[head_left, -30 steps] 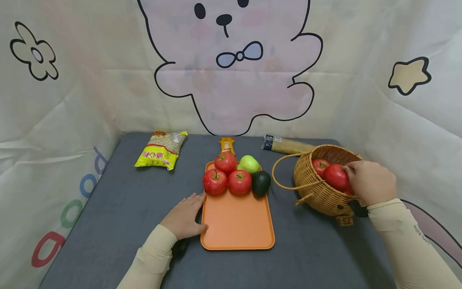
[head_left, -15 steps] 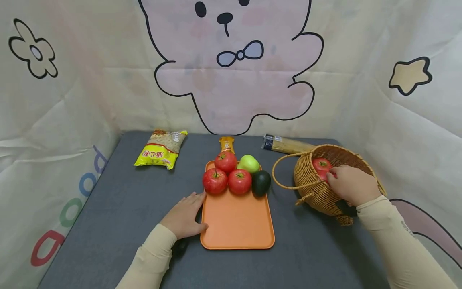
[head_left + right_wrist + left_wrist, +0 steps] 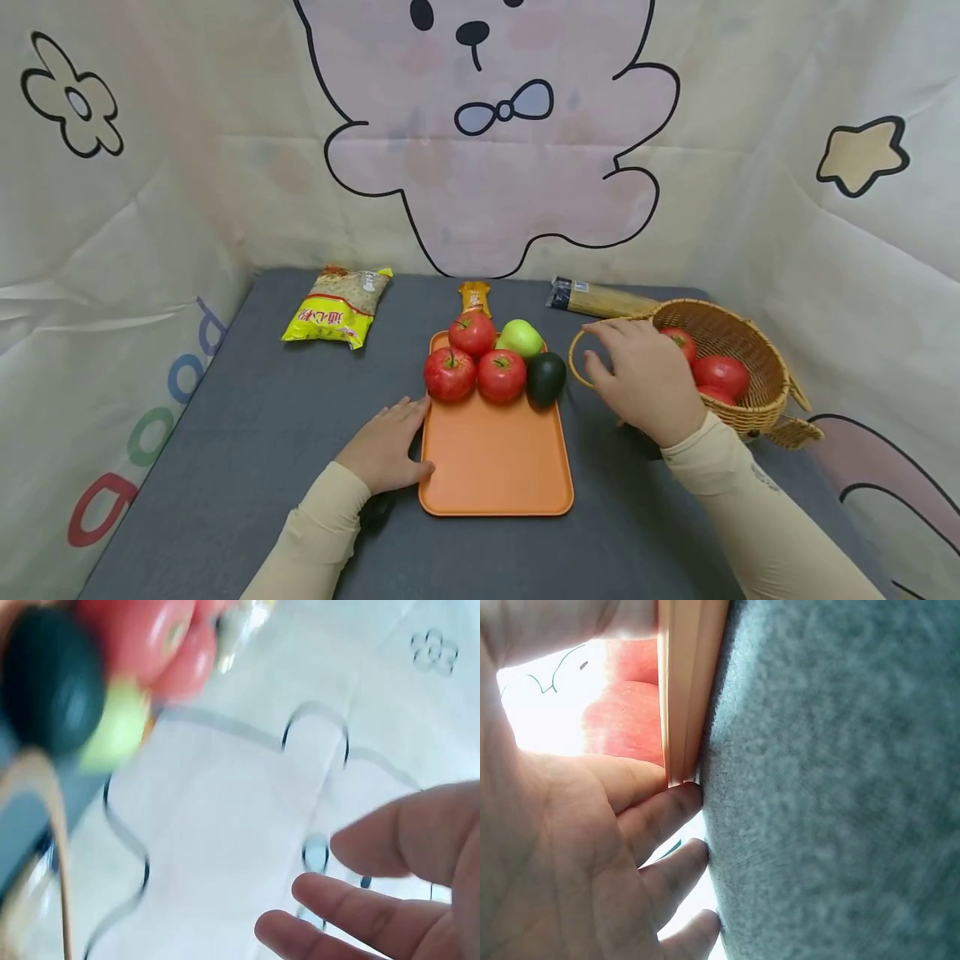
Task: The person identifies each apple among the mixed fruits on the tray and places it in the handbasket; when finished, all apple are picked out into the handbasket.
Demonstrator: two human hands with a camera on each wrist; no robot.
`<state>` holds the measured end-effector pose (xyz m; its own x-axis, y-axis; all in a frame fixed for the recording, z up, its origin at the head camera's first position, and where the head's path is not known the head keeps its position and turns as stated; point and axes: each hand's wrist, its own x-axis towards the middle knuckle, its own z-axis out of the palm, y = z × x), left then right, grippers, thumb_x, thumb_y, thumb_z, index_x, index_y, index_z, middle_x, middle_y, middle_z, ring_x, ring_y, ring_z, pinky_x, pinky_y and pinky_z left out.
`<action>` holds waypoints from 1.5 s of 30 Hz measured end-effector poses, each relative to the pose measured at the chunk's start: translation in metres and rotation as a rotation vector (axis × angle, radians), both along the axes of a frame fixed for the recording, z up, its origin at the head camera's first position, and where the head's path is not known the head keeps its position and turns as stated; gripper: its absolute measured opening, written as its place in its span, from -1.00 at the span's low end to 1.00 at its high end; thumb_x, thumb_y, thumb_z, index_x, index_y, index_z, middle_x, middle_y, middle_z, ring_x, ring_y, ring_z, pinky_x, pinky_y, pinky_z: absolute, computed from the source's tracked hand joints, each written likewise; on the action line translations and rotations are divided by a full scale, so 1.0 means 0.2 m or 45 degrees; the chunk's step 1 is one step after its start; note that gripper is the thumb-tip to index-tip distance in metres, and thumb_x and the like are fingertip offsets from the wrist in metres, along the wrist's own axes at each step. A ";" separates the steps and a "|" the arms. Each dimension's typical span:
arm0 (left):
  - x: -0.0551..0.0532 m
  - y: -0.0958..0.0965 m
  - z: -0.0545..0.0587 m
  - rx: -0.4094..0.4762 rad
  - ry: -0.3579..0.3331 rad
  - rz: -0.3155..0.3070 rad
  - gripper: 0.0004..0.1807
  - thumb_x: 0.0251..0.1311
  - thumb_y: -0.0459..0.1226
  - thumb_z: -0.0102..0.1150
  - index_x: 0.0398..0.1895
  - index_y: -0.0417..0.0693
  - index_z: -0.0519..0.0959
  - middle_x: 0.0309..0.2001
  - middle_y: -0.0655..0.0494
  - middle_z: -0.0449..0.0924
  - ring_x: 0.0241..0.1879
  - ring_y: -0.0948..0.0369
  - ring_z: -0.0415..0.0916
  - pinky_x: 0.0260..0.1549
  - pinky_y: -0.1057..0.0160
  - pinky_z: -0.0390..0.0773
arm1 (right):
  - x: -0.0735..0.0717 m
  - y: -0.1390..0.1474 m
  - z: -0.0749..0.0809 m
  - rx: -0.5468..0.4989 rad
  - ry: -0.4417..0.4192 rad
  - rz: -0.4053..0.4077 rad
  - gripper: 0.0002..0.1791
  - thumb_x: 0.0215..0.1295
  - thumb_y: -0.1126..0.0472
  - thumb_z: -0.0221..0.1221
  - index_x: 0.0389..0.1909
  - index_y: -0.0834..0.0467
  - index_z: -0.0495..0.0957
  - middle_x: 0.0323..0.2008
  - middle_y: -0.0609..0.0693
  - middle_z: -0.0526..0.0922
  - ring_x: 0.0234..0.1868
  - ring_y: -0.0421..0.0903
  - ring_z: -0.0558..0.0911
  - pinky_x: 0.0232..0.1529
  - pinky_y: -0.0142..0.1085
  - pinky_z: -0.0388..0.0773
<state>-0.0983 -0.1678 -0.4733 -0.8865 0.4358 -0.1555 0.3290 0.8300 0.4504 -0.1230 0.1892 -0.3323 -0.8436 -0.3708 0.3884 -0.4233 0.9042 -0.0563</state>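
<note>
- Left hand (image 3: 386, 446) is flat and relaxed along the left side of the orange tray (image 3: 495, 467). It isn't clenched round anything. Thumb's at the rim, and the left wrist cam shows fingertips down on the grey cloth (image 3: 840, 780) right by the tray's edge.
- Right hand (image 3: 648, 379) is empty, fingers loosely stretched out, nothing gripped. It's in front of the wicker basket (image 3: 765, 358), over the basket's looped handle (image 3: 576, 354). Can't tell from the head view if it's touching that. Right wrist cam has the fingers bare against the backdrop, pretty blurry.
- Tray stuff is all bunched at the far end: three red apples (image 3: 450, 374) in a tight cluster, a green apple (image 3: 520, 338) behind on the right, and a dark avocado (image 3: 546, 379) at the right rim.
- Basket's off to the right of the tray, with at least three red fruits (image 3: 722, 377) inside, look like apples too. Handle loop sticks out toward the tray.
- Back of the table: yellow bag of macaroni (image 3: 337, 306) on the left, small orange packet (image 3: 475, 297) just behind the tray, and a long pack of dry noodles (image 3: 603, 300) lying behind the basket handle.
- Backdrop's a cartoon bear (image 3: 495, 192) with a blue bow tie.
</note>
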 end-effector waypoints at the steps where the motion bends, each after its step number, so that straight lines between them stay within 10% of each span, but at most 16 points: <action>1: 0.00 -0.01 0.00 0.001 0.000 0.001 0.07 0.13 0.04 0.41 0.65 -0.23 0.24 0.58 -0.11 0.30 0.61 -0.12 0.13 0.53 -0.18 0.16 | -0.01 -0.06 -0.03 0.014 -0.019 0.033 -0.59 0.41 0.10 0.24 0.16 0.21 0.73 0.06 0.19 0.75 0.04 0.29 0.68 0.00 0.19 0.65; 16: -0.02 0.00 -0.02 -0.021 0.011 0.001 0.04 0.18 0.07 0.38 0.66 -0.20 0.24 0.59 -0.08 0.30 0.62 -0.10 0.11 0.54 -0.19 0.14 | -0.16 -0.49 -0.48 0.223 -0.263 0.109 -0.07 0.14 -0.13 0.53 0.52 0.10 0.48 0.38 0.23 0.53 0.29 0.25 0.49 0.10 0.13 0.62; 35: -0.02 0.01 -0.02 -0.035 -0.015 0.019 0.07 0.17 0.10 0.38 0.68 -0.16 0.22 0.61 -0.06 0.26 0.63 -0.06 0.09 0.56 -0.15 0.12 | -0.19 -0.48 -0.50 0.092 -0.192 0.205 -0.15 0.01 -0.10 0.52 0.38 0.09 0.59 0.10 0.19 0.61 -0.10 0.16 0.65 -0.08 0.08 0.71; 45: -0.01 0.01 -0.01 -0.033 -0.003 0.010 0.04 0.19 0.07 0.38 0.67 -0.18 0.23 0.60 -0.08 0.29 0.62 -0.08 0.11 0.55 -0.17 0.13 | -0.09 -0.35 -0.32 -0.334 -0.098 0.285 -0.20 0.07 -0.10 0.38 0.39 0.06 0.57 0.36 0.10 0.58 0.09 0.15 0.59 -0.05 0.12 0.68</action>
